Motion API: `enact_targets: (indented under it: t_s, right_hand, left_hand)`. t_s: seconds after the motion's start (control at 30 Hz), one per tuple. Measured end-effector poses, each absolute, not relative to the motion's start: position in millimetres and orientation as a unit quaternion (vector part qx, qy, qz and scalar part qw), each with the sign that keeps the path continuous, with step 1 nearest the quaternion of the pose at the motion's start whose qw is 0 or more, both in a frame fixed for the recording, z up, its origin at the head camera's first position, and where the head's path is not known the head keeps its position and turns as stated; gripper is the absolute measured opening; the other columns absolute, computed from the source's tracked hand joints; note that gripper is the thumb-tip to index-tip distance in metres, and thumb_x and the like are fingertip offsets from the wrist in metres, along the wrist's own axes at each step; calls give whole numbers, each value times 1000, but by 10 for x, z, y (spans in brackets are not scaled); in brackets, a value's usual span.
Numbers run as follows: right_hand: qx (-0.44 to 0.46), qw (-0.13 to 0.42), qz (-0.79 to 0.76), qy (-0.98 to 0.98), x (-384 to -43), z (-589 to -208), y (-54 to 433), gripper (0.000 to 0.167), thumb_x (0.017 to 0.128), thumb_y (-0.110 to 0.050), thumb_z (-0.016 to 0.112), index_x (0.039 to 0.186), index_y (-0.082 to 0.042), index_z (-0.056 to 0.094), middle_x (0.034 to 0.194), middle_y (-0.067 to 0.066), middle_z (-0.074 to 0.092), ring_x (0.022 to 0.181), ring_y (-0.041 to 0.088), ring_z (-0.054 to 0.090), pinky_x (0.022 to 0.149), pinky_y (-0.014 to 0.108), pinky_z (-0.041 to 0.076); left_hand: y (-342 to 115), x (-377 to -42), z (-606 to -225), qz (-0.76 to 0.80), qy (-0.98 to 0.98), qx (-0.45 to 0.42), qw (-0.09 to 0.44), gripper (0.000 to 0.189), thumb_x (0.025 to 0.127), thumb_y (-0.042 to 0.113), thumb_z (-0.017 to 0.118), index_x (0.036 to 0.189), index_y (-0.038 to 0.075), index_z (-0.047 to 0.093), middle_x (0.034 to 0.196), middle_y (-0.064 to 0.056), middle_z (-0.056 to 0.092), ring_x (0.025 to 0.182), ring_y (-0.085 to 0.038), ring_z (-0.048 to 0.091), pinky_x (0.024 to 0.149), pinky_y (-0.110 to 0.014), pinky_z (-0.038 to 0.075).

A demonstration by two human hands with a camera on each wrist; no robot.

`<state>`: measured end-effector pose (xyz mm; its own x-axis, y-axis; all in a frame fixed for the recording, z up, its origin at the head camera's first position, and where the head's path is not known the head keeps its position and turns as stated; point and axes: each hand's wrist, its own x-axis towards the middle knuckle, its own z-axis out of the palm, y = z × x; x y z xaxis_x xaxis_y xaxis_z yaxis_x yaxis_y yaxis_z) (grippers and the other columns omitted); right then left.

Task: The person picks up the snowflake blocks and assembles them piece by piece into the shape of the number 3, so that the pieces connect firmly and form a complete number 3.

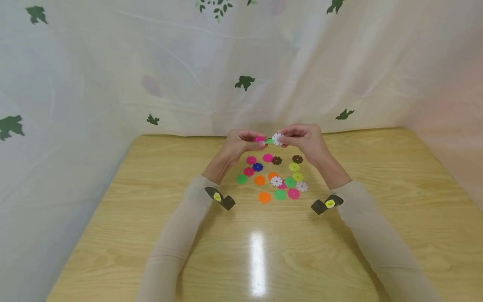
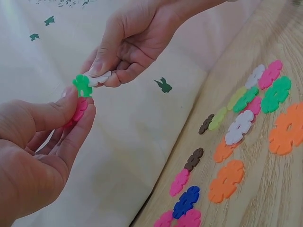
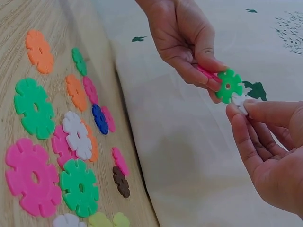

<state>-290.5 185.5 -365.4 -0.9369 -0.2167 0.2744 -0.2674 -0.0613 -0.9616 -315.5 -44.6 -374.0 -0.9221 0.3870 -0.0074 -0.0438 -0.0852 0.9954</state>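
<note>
Above the far side of the table, the left hand [image 1: 240, 144] pinches a pink notched disc [image 1: 259, 139] between thumb and fingers. A green notched disc [image 3: 228, 81] with a centre hole sticks out from the pink one, set at an angle to it. Opposite it, the right hand [image 1: 307, 140] pinches a white notched disc [image 1: 278, 139] with thumb and fingertips. The white disc's edge meets the green disc's rim, near one of its notches. Fingers cover much of the pink and white discs.
On the wooden table [image 1: 151, 235] below the hands lie several loose notched discs, among them an orange disc [image 1: 264, 197], a blue disc [image 1: 258, 167] and a brown disc [image 1: 297, 159]. Some overlap. A pale curtain [image 1: 181, 75] hangs behind the table's far edge.
</note>
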Motion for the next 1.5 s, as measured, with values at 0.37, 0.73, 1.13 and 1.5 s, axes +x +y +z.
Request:
enact_targets:
  t_s: [0.37,0.73,1.13,1.5]
  right_hand:
    - [167,38,629,-759,-2866,-3598,1826,23,91,-5,75,108,11,72,87,-5,77,76,15,70,75,22,61]
    - [160,10,645,-747,-2898,-3635,1843,21,92,-7,75,108,6,73,90,0,77,78,13,71,77,23,62]
    - [169,-17,697,-696,-2867,-3581,1854,10,91,2,73,101,2,77,89,1,77,76,15,71,74,24,62]
    - [143,20,709,-690,-2826,-3570,1730,12,88,4,75,100,7,75,84,-1,78,70,13,71,70,23,62]
  left_hand:
    - [-477,-3186,-3734,703,680,138,155,23,91,1,73,113,-6,73,86,0,76,86,-20,75,107,-57,49]
    - [-485,-3169,-3745,687,692,143,167,22,91,6,75,111,-3,74,88,-1,76,90,-24,74,107,-56,50]
    - [-472,-3148,-3692,700,678,155,160,20,93,4,72,110,-7,73,86,0,77,99,-37,73,103,-50,55]
    - [-457,-3124,-3659,713,670,154,139,23,92,0,72,110,-13,70,82,0,77,78,-14,75,91,-41,61]
